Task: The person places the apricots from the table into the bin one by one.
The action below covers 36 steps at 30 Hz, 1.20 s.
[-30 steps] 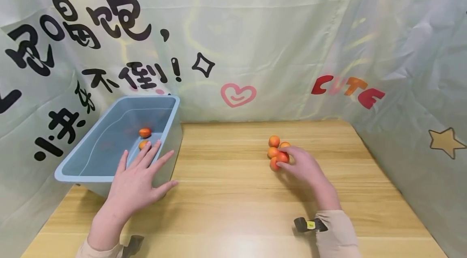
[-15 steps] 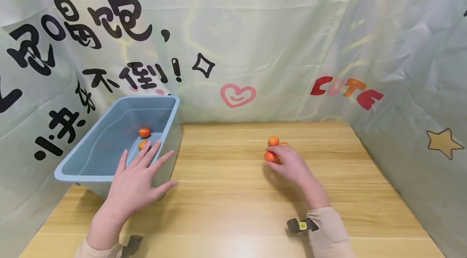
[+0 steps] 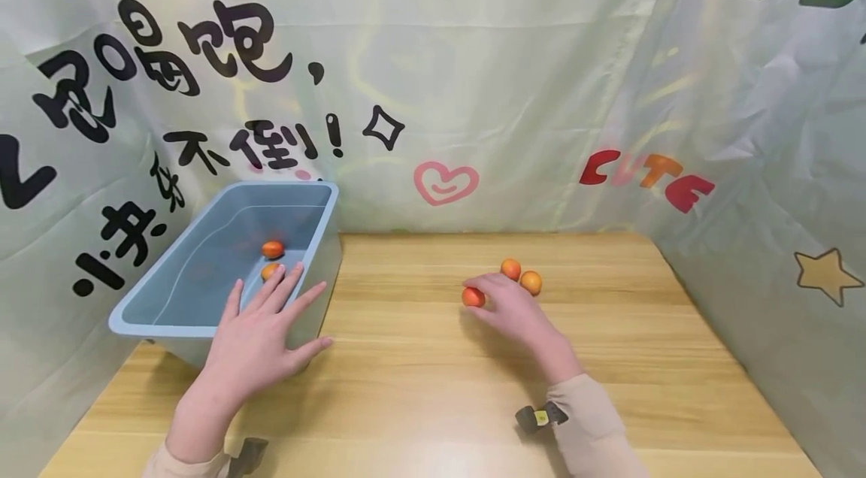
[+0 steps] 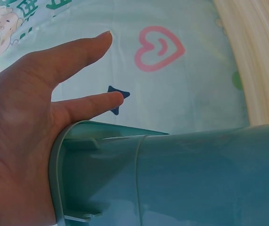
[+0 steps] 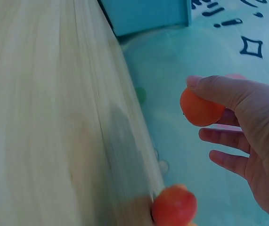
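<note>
Fruit [image 5: 201,107] pinched in right hand [image 3: 507,307] fingers, plain only from the wrist; left hand [image 3: 253,339] flat on tub [image 3: 203,267].

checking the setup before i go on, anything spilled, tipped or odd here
Nothing stands out. The blue bin sits upright with two orange fruits inside, the left hand flat on its rim; the right hand pinches one fruit.

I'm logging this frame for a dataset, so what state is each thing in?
Blue bin: upright, open-topped, two orange fruits inside.
Left hand: fingers straight, pressing on the bin's rim.
Right hand: pinching one orange fruit.
Two orange fruits: loose on the table.
</note>
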Available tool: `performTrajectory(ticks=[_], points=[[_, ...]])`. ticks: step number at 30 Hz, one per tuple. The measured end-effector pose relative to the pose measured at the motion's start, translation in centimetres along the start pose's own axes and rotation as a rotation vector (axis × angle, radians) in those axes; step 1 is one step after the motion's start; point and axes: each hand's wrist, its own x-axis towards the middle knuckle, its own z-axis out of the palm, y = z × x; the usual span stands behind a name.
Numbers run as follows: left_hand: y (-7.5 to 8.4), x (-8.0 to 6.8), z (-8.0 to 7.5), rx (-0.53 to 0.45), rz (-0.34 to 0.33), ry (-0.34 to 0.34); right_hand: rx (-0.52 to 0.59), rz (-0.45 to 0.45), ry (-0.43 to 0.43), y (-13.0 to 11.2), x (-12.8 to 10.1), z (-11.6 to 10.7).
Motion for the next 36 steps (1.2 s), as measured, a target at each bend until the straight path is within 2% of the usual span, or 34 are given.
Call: performTrajectory(ticks=[8,22,29,36], points=[[0.2,0.1,0.3,-0.007,0.008,0.005,-0.055,-0.059,-0.041,-1.0,1.4,0.5],[0.3,0.3,0.1,0.0,0.007,-0.014,-0.147,-0.274,-0.027,-3.1,4.8,0.6],[0.1,0.1,0.0,-0.001,-0.002,-0.029,-0.162,-0.326,-0.024,-4.5,6.9,1.1],[0.0,0.0,-0.1,-0.001,-0.008,-0.026,-0.118,-0.403,0.022,-6.0,8.7,2.0]])
